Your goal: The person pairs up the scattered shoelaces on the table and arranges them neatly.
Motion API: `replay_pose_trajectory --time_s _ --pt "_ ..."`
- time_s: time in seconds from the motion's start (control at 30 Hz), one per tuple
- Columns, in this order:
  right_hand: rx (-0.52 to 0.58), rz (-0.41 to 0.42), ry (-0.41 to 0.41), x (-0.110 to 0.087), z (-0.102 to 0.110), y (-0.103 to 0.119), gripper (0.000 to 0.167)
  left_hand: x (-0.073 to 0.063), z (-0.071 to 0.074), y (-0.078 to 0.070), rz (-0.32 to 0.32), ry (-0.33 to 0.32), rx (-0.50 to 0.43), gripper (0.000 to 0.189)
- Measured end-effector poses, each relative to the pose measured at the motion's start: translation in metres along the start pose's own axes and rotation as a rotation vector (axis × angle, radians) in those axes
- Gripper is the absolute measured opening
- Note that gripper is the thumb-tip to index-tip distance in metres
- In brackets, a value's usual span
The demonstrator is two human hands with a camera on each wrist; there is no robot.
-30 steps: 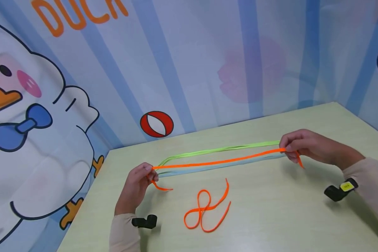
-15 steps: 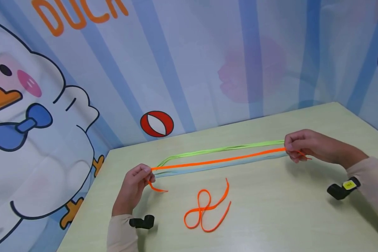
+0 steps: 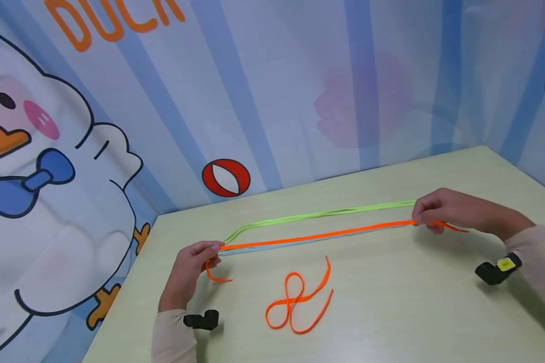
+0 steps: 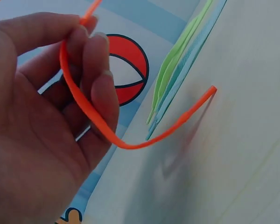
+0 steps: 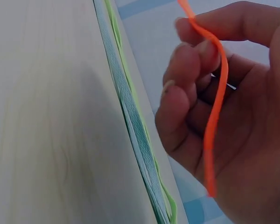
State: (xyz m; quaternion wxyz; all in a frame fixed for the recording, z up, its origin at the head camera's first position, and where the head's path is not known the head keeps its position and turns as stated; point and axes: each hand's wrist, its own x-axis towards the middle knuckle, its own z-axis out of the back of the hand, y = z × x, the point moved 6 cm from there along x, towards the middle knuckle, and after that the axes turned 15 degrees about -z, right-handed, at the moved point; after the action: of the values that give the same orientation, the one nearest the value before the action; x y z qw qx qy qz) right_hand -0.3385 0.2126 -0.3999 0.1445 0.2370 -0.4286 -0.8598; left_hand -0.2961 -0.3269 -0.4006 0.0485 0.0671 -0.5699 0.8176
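Observation:
An orange shoelace (image 3: 318, 236) is stretched straight between the two hands, just above the table. My left hand (image 3: 191, 264) pinches it near one end, and a short tail (image 4: 130, 145) hangs past the palm in the left wrist view. At the other end my right hand (image 3: 454, 212) pinches it between thumb and fingers, its loose tail (image 5: 217, 112) running down beside the palm. Behind it lie green laces (image 3: 318, 216) and light blue laces (image 3: 259, 248), the blue ones partly covered by the orange lace in the head view.
A second orange shoelace (image 3: 295, 301) lies looped on the pale wooden table (image 3: 390, 302), nearer the front. The printed cloth backdrop (image 3: 290, 101) rises along the table's back edge and left side.
The hands have drawn slightly farther apart. The taut orange shoelace has come lower and nearer in view, now overlapping the light blue laces. The looped orange lace stays put.

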Motion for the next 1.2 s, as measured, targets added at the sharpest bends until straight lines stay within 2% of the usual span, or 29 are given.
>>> replay_pose_trajectory --time_s 0.23,0.4,0.77,1.0,1.2 --pt "-0.089 -0.063 0.010 0.003 -0.004 -0.005 0.012 -0.002 0.001 0.008 0.078 0.049 0.144 0.027" --pt "-0.145 -0.082 -0.011 0.006 -0.008 -0.010 0.012 -0.003 -0.001 0.013 0.124 0.088 0.238 0.023" --pt "-0.306 -0.093 -0.119 0.011 -0.015 -0.009 0.008 -0.005 -0.008 0.014 0.170 0.157 0.477 0.014" --pt "-0.402 -0.093 -0.109 0.014 -0.018 -0.010 0.007 -0.005 -0.008 0.014 0.162 0.210 0.588 0.010" --pt "-0.427 -0.134 -0.034 0.008 -0.014 -0.017 0.010 -0.008 -0.011 0.009 0.158 0.309 0.620 0.007"
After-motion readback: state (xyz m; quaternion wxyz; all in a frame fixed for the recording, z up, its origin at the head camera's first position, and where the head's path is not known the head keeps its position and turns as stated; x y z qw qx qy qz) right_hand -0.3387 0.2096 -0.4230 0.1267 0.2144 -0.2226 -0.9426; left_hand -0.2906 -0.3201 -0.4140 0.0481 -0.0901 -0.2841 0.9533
